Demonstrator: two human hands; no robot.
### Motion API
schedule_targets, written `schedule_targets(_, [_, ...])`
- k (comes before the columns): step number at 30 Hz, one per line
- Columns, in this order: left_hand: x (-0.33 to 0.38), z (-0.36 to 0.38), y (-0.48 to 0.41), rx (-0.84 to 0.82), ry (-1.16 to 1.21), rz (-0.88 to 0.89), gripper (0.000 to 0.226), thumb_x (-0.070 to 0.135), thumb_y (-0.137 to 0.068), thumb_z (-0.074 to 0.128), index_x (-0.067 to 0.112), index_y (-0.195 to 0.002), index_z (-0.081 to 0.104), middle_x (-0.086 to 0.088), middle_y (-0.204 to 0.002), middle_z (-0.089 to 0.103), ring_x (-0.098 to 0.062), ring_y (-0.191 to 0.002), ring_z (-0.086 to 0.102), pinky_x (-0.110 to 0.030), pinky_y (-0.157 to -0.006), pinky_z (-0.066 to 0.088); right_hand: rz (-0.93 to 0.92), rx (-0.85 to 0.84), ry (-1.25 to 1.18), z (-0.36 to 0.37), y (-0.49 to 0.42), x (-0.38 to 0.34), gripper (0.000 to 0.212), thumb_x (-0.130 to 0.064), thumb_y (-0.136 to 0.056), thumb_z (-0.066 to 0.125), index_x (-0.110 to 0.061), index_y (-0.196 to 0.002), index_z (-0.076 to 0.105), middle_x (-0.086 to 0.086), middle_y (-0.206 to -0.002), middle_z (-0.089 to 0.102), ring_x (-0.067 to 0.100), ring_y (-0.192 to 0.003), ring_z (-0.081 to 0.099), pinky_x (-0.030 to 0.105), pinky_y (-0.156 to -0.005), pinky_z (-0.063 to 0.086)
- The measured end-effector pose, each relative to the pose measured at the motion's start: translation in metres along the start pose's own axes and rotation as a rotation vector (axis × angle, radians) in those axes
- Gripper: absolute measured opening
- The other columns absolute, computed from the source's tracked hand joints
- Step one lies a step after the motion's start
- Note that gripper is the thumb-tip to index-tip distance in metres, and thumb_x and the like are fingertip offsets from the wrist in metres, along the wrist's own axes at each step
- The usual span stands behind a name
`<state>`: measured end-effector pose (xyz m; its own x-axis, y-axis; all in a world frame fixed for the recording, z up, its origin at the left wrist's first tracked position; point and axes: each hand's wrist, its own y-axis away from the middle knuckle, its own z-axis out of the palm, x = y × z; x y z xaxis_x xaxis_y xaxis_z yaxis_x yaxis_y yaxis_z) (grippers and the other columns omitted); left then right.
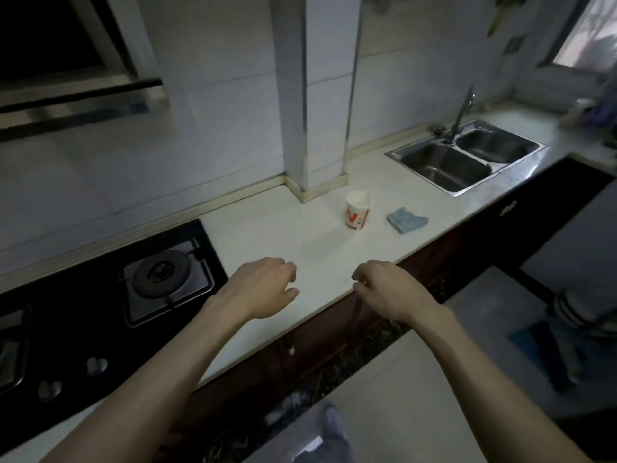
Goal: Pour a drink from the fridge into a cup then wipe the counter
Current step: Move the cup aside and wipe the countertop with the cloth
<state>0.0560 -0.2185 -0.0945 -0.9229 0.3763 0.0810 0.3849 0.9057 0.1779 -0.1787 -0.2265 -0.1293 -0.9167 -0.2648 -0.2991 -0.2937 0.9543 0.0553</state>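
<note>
A white paper cup (358, 210) with red print stands upright on the white counter (267, 235), near the foot of a tiled pillar. To its right lies a crumpled light-blue cloth (406, 220). My left hand (263, 287) hovers over the counter's front part, fingers loosely curled, holding nothing. My right hand (389, 289) hangs at the counter's front edge, also loosely curled and empty. Both hands are well short of the cup. No fridge or drink container is in view.
A black gas hob (110, 295) with a burner fills the counter's left. A double steel sink (467, 157) with a tap (462, 111) sits at the back right. The tiled pillar (310, 95) juts onto the counter. Dark cabinet fronts run below the edge.
</note>
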Motion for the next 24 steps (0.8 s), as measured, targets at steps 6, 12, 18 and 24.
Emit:
schedule_targets(6, [0.013, -0.005, -0.094, -0.005, -0.009, 0.064, 0.038, 0.04, -0.099, 0.043, 0.02, -0.128, 0.054, 0.001, -0.124, 0.059, -0.018, -0.113, 0.055, -0.034, -0.087, 0.048, 0.065, -0.014, 0.036, -0.016, -0.048, 0.054, 0.033, -0.031, -0.093, 0.043, -0.016, -0.115, 0.062, 0.002, -0.113, 0.063, 0.021, -0.105, 0.058, 0.036, -0.086, 0.049])
schedule_targets(12, [0.026, -0.013, -0.185, -0.016, 0.033, 0.08, 0.04, 0.044, -0.098, 0.045, 0.021, -0.129, 0.053, 0.0, -0.124, 0.058, -0.017, -0.11, 0.055, -0.034, -0.085, 0.049, 0.07, -0.103, 0.11, -0.041, -0.104, 0.101, 0.034, -0.03, -0.095, 0.043, -0.015, -0.12, 0.061, 0.004, -0.117, 0.062, 0.022, -0.108, 0.057, 0.036, -0.09, 0.048])
schedule_targets(18, [0.021, -0.026, -0.239, 0.06, 0.083, 0.047, 0.038, 0.046, -0.098, 0.044, 0.024, -0.129, 0.051, 0.003, -0.125, 0.057, -0.016, -0.112, 0.053, -0.034, -0.088, 0.049, 0.047, -0.143, 0.173, -0.061, -0.16, 0.134, 0.035, -0.029, -0.096, 0.045, -0.015, -0.123, 0.061, 0.004, -0.125, 0.061, 0.02, -0.115, 0.056, 0.033, -0.092, 0.045])
schedule_targets(24, [0.007, -0.023, -0.255, 0.013, 0.09, -0.036, 0.037, 0.046, -0.098, 0.043, 0.024, -0.127, 0.052, 0.003, -0.124, 0.057, -0.016, -0.111, 0.054, -0.032, -0.086, 0.047, 0.007, -0.181, 0.179, -0.062, -0.199, 0.152, 0.035, -0.03, -0.096, 0.044, -0.016, -0.124, 0.061, 0.003, -0.126, 0.061, 0.019, -0.119, 0.052, 0.031, -0.085, 0.042])
